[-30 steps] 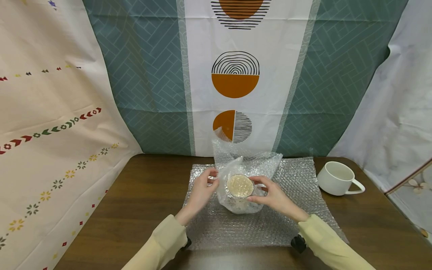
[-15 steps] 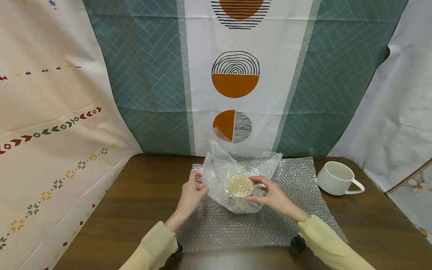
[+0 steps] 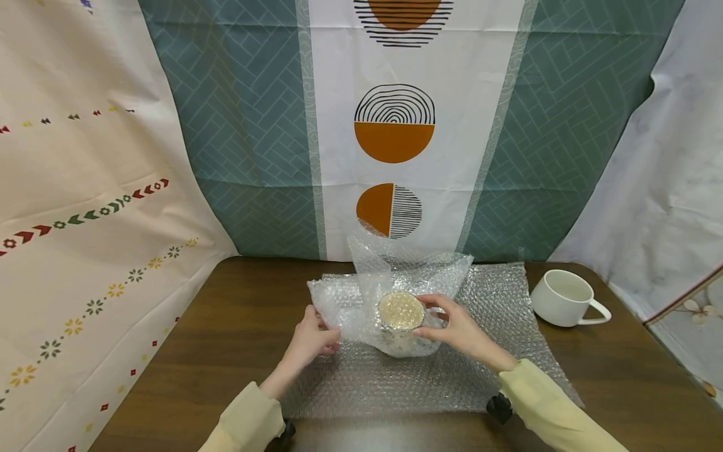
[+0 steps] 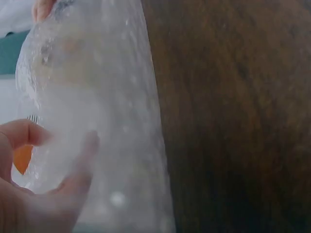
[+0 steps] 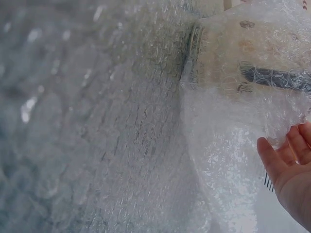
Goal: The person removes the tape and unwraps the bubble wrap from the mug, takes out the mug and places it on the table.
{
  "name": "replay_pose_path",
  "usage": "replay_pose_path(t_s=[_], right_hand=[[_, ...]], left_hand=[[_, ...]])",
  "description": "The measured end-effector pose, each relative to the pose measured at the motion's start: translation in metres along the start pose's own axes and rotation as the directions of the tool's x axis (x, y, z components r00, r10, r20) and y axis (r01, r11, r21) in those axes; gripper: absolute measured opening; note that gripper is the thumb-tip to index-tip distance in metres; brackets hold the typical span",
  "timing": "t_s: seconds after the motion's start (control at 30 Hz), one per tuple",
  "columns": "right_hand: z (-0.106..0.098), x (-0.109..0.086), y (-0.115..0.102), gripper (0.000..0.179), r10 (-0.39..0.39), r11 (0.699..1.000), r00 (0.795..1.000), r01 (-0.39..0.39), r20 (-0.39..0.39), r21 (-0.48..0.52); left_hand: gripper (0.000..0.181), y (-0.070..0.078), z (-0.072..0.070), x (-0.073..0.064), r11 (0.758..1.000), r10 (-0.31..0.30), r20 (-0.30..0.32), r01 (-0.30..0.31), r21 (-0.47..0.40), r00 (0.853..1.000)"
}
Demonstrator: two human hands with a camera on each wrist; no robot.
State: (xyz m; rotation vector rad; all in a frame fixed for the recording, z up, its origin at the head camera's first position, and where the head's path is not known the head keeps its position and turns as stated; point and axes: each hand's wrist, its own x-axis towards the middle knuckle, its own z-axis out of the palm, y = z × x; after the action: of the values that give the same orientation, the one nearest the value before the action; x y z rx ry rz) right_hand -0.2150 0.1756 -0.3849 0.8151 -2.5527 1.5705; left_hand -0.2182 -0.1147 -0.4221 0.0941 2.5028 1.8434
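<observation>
A beige cylinder (image 3: 401,311), round-ended, stands within crinkled bubble wrap (image 3: 377,248); in the right wrist view its side (image 5: 221,53) shows through the film with a dark mark. Thumb and fingers of my right hand (image 3: 454,323) grip the wrapped cylinder from the right. At the left, my left hand (image 3: 310,339) is by the edge of a spread wrap flap (image 3: 336,301), fingers touching it. The left wrist view shows that hand (image 4: 43,194) blurred, thumb and forefinger apart, partly behind the film.
A larger bubble wrap sheet (image 3: 418,386) lies flat beneath, on the dark wooden table (image 3: 237,320). Toward the back right stands a white mug (image 3: 556,300), handle pointing right. A patterned curtain (image 3: 390,144) hangs behind the table.
My left hand has moved left and toward me, and the wrap flap has come down and spread out to the left. The right hand keeps its grip on the wrapped cylinder.
</observation>
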Motion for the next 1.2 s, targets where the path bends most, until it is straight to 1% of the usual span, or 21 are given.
replay_pose_path(t_s=[0.07, 0.17, 0.27, 0.37, 0.5, 0.57, 0.63, 0.77, 0.8, 0.87, 0.97, 1.07, 1.13, 1.2], right_hand=[[0.000, 0.000, 0.000, 0.059, 0.001, 1.000, 1.000, -0.001, 0.001, 0.004], [-0.001, 0.000, 0.000, 0.059, 0.003, 1.000, 1.000, -0.003, 0.003, 0.008], [-0.002, -0.001, 0.000, 0.059, 0.002, 1.000, 1.000, -0.002, 0.005, 0.012], [-0.002, -0.001, 0.000, 0.059, 0.001, 1.000, 1.000, -0.001, 0.004, 0.015], [-0.002, -0.001, 0.001, 0.059, 0.001, 1.000, 1.000, -0.001, 0.001, 0.009], [-0.001, -0.001, 0.002, 0.059, 0.004, 1.000, 1.000, -0.004, 0.002, 0.000], [-0.001, -0.001, 0.002, 0.059, 0.005, 1.000, 1.000, -0.005, 0.004, -0.002], [0.000, -0.001, 0.002, 0.059, 0.006, 1.000, 1.000, -0.006, 0.004, -0.003], [0.000, -0.001, 0.002, 0.059, 0.002, 1.000, 1.000, -0.002, 0.001, 0.000], [-0.001, -0.001, 0.004, 0.059, -0.009, 1.000, 1.000, 0.009, -0.005, -0.002], [0.000, 0.000, 0.015, 0.059, -0.015, 1.000, 1.000, 0.015, -0.015, -0.008], [0.000, 0.001, 0.028, 0.060, -0.011, 1.000, 1.000, 0.011, -0.013, -0.022], [0.000, 0.002, 0.034, 0.062, -0.003, 1.000, 1.000, 0.003, -0.010, -0.023], [0.000, 0.002, 0.036, 0.062, -0.004, 1.000, 1.000, 0.004, -0.008, -0.016]], left_hand=[[0.057, 0.002, -0.002, 0.004, 1.000, -0.013, -0.023, 0.013, -0.003, 1.000], [0.068, 0.010, -0.005, 0.009, 1.000, -0.003, -0.070, 0.004, 0.020, 0.998], [0.071, 0.020, -0.008, 0.017, 0.999, 0.029, -0.100, -0.025, 0.048, 0.995], [0.068, 0.028, -0.009, 0.026, 0.992, 0.072, -0.137, -0.057, 0.112, 0.988], [0.058, 0.034, -0.009, 0.041, 0.980, 0.133, -0.195, -0.099, 0.172, 0.972], [0.051, 0.035, -0.009, 0.047, 0.974, 0.173, -0.216, -0.134, 0.182, 0.961], [0.039, 0.035, -0.009, 0.052, 0.964, 0.222, -0.240, -0.176, 0.197, 0.945], [0.013, 0.034, -0.012, 0.055, 0.946, 0.292, -0.279, -0.234, 0.223, 0.915], [0.008, 0.034, -0.013, 0.055, 0.944, 0.301, -0.288, -0.241, 0.227, 0.909], [0.005, 0.032, -0.016, 0.054, 0.940, 0.307, -0.302, -0.239, 0.242, 0.902], [0.005, 0.029, -0.023, 0.050, 0.936, 0.308, -0.309, -0.227, 0.270, 0.900], [0.006, 0.023, -0.032, 0.043, 0.932, 0.293, -0.309, -0.199, 0.303, 0.905], [0.006, 0.017, -0.038, 0.038, 0.932, 0.275, -0.306, -0.173, 0.320, 0.911], [0.006, 0.012, -0.044, 0.032, 0.934, 0.245, -0.298, -0.143, 0.326, 0.923]])
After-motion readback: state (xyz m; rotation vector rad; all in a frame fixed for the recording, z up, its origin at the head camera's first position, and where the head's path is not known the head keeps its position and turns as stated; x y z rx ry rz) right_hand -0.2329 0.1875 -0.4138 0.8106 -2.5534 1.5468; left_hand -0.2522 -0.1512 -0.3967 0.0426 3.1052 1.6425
